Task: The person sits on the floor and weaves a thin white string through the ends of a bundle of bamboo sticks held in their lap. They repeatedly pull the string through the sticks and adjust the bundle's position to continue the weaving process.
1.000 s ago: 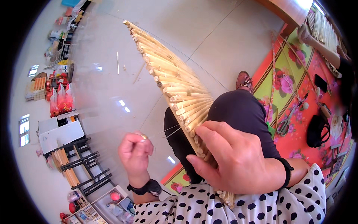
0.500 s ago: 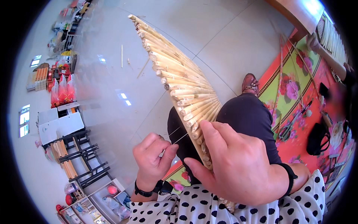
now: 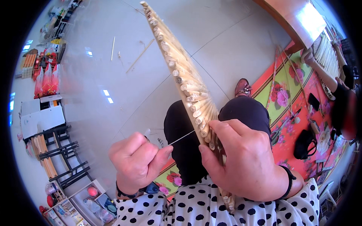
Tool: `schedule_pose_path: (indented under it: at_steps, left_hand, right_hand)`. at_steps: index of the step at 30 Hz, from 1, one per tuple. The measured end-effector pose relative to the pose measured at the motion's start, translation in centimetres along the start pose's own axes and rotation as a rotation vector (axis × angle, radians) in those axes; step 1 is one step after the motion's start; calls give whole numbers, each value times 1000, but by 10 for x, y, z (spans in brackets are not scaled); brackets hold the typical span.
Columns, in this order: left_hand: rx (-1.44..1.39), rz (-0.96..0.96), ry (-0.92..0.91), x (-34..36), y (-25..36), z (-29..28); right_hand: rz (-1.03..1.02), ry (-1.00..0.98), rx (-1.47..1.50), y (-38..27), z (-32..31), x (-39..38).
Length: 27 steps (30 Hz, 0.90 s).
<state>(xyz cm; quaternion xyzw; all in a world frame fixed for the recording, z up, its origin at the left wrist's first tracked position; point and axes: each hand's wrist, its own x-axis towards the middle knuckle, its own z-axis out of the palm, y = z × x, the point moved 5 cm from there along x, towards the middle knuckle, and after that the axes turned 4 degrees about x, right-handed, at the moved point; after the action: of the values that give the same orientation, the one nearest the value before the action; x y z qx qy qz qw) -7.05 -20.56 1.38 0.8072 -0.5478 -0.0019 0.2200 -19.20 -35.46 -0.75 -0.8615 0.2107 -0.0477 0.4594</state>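
Observation:
A row of pale, dried plant stalks (image 3: 183,87) bound side by side stands up over my lap, its cut ends turned toward the left. My right hand (image 3: 249,162) grips its lower part, thumb on the near side and fingers over the stalks. From the stalks' edge a thin pale thread (image 3: 182,138) runs taut, down and left, to my left hand (image 3: 137,160). That hand is closed, pinching the thread between thumb and curled forefinger. My right fingers hide part of the stalks.
A red and green floral mat (image 3: 266,98) lies at the right, with scissors (image 3: 277,135) and a black bag (image 3: 304,145) on it. Another person's arm (image 3: 320,67) reaches past the wooden table (image 3: 288,17). Loose stalks (image 3: 140,56) lie on the tiled floor; folded black-framed furniture (image 3: 62,160) is at left.
My left hand has moved left and slightly down, with the thread stretched out from the stalks. The bound stalks have turned more edge-on and their far tip sits higher in view.

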Motion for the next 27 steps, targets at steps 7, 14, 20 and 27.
schedule_pose_path:
  at_steps: [7, 14, 20, 27]
  left_hand:
    - [67, 76, -23, 4, -5, 5]
    - [49, 173, -72, 0, -10, 2]
    - [-78, 94, -76, -7, -30, 12]
    - [-39, 144, -79, -7, -22, 8]
  right_hand:
    - [-2, 1, -7, -8, -1, 8]
    - [-68, -34, -90, -12, 5, 12]
    - [-59, -18, -5, -6, 6, 13]
    - [-33, -30, 46, -2, 3, 15]
